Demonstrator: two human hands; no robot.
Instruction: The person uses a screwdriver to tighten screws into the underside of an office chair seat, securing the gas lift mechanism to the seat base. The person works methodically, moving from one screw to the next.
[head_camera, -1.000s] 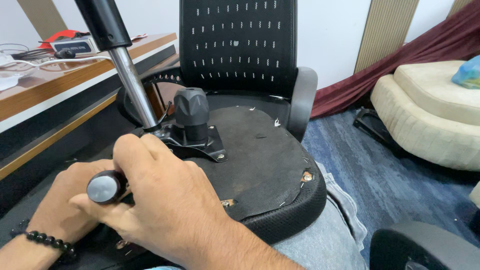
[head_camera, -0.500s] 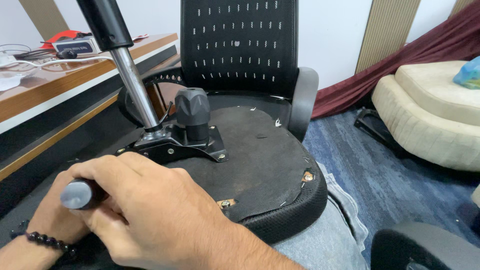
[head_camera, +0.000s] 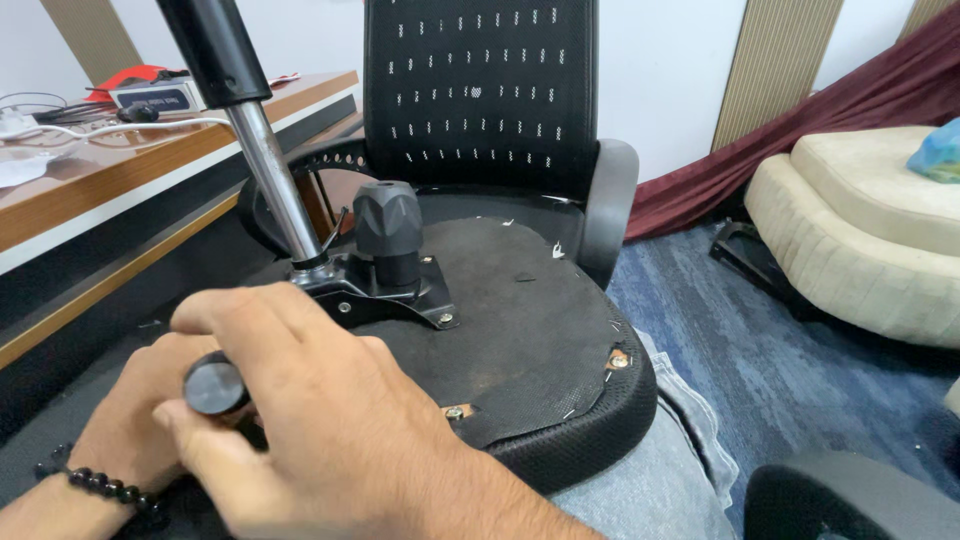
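Head view: the right hand (head_camera: 330, 440) hides most of a dark round-capped handle (head_camera: 214, 385) near the upturned chair seat's (head_camera: 540, 330) front-left edge, fingers curled round it. Since half a second ago, the cap sits further right. The left hand (head_camera: 140, 430) lies beneath, grip unclear

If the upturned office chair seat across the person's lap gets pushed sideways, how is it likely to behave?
The chair seat would probably move as one stiff piece, since its underside looks like a rigid board. It seems top-heavy: the gas cylinder stands tall above the metal mechanism plate, so it may tip. Both hands, left hand and right hand, steady it.
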